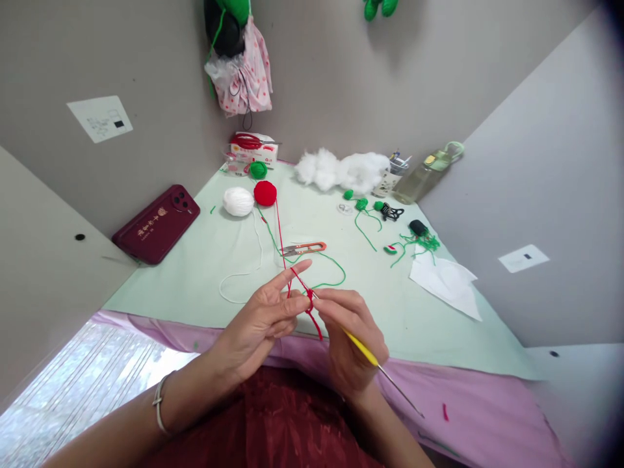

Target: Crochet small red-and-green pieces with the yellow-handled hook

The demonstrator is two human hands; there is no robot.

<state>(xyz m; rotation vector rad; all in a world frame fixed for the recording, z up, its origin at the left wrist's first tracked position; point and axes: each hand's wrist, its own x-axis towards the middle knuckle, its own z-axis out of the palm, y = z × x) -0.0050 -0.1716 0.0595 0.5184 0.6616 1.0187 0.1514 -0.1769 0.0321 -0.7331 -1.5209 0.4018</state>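
My left hand (266, 317) pinches a strand of red yarn (281, 240), with the index finger stretched out and the strand running over it. The strand leads back to a red yarn ball (265, 193) on the pale green table (205, 260). My right hand (348, 331) grips a yellow-handled crochet hook (363, 350); its tip sits in a small red loop between the two hands. A short red tail hangs below the loop. Both hands hover over the table's near edge, above my red-clad lap.
A white yarn ball (238, 201), a green ball (258, 170), orange thread snips (305, 247), loose green yarn (331, 266), white stuffing (341, 170), a bottle (424, 172), white paper (446, 281) and a dark red phone (158, 223) lie around. Grey walls close three sides.
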